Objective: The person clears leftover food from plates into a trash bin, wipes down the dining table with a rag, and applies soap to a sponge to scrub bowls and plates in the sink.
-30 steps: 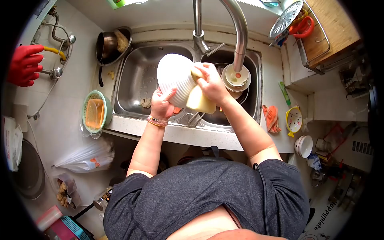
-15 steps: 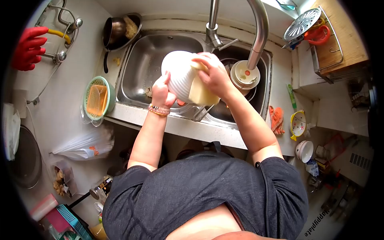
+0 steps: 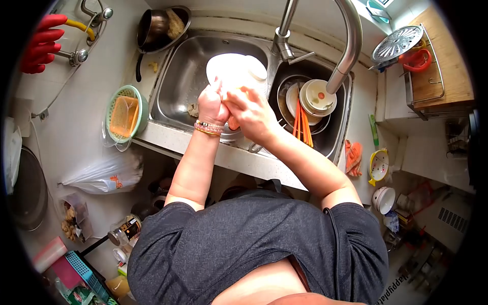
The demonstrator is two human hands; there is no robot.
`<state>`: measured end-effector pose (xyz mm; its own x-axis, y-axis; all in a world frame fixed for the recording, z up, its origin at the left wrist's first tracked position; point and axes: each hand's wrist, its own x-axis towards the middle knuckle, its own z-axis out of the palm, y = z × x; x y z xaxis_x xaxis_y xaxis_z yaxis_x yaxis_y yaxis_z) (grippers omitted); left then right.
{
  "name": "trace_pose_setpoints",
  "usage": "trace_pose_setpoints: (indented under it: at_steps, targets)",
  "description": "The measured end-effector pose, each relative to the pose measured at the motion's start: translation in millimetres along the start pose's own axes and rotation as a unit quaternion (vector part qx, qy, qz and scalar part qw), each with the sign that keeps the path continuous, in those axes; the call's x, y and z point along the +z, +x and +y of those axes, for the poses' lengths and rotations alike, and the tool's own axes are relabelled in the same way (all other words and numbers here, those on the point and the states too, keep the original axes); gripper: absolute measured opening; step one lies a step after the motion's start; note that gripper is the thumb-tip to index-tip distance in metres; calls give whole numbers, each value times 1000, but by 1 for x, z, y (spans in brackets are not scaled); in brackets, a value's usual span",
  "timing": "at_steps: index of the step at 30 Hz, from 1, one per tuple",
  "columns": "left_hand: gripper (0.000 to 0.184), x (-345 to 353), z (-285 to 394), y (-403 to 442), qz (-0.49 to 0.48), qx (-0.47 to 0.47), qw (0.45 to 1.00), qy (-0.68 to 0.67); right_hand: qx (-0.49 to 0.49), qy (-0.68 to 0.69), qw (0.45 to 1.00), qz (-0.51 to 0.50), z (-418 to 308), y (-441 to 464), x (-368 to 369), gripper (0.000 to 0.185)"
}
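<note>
Over the left sink basin [image 3: 175,84], a white bowl [image 3: 229,68] is tilted with its outside and round foot facing up, washed out by glare. Around its near left edge, my left hand [image 3: 211,104] is closed. My right hand [image 3: 251,113] has curled fingers pressed at the bowl's near side, close to my left fingers. The pale yellow cloth or sponge seen earlier is out of sight; whether it is inside my right hand is hidden. Stacked bowls [image 3: 320,96] and orange chopsticks [image 3: 303,124] sit in the right basin.
The faucet [image 3: 351,46] arches above the right basin. A dark pot [image 3: 152,25] rests in a pan behind the left basin. At left stands a green basket [image 3: 141,109] with plastic containers. An orange cloth [image 3: 353,157] and a fish-shaped dish [image 3: 378,166] lie at right.
My right hand has moved down and left, from the bowl's side to near my left hand. The yellow cloth or sponge has gone from sight. The bowl has turned, showing its foot.
</note>
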<state>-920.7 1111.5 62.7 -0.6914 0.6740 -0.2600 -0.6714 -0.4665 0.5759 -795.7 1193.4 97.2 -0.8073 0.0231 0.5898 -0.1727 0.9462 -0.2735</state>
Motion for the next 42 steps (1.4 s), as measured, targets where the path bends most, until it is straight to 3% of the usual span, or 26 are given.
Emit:
trace_pose_setpoints:
  at_steps: [1,4,6,8,11,14,15,17,18,20,22,24,26,28,31,34,35,38,42]
  targets:
    - [38,5,-4,-8,26,3,1000,-15,-24,-17,1000,2,7,-4,3,42]
    - [41,-8,-11,-2,32,-13,998,-52,63,-49,997,14,21,0,-8,33]
    - [41,-8,-11,-3,50,-27,997,-55,-4,-44,999,-18,10,-7,-1,31]
    - [42,-7,-10,-4,73,-33,995,-61,-11,-9,999,-32,7,-11,4,37]
    - [41,2,-10,-4,122,-27,989,-81,81,-34,996,1,18,-5,1,35]
    - [40,-10,-6,-6,68,-60,994,-68,-16,-24,999,-35,8,-15,13,35]
    - [35,-13,-5,-5,113,-40,992,-44,6,9,997,-82,15,-14,10,37]
    - [33,-31,4,4,94,-4,995,44,98,-10,993,-70,42,-12,8,31]
    - [32,-41,13,11,82,14,993,88,164,15,984,-64,57,-15,2,31]
    - [29,-61,38,24,57,-2,991,120,228,53,972,0,78,-29,-10,34]
    - [20,-84,46,39,85,15,967,238,268,88,959,13,88,-45,-24,37]
    - [16,-116,40,62,75,64,869,484,291,177,940,0,99,-66,-31,38]
    - [20,-120,40,82,66,116,628,767,335,163,928,-23,95,-87,-39,40]
    - [19,-133,32,99,23,118,519,846,364,138,920,-45,92,-107,-47,41]
    - [15,-165,16,121,-15,71,435,898,416,149,897,-24,90,-138,-57,42]
    - [15,-195,5,129,14,40,396,917,464,148,873,-23,88,-160,-68,44]
    - [22,-179,9,117,0,6,397,918,477,161,864,-9,87,-162,-72,44]
    - [26,-213,-5,117,0,23,404,915,504,199,840,24,86,-171,-79,44]
    - [37,-221,-14,110,32,-117,364,923,513,210,832,25,82,-181,-87,44]
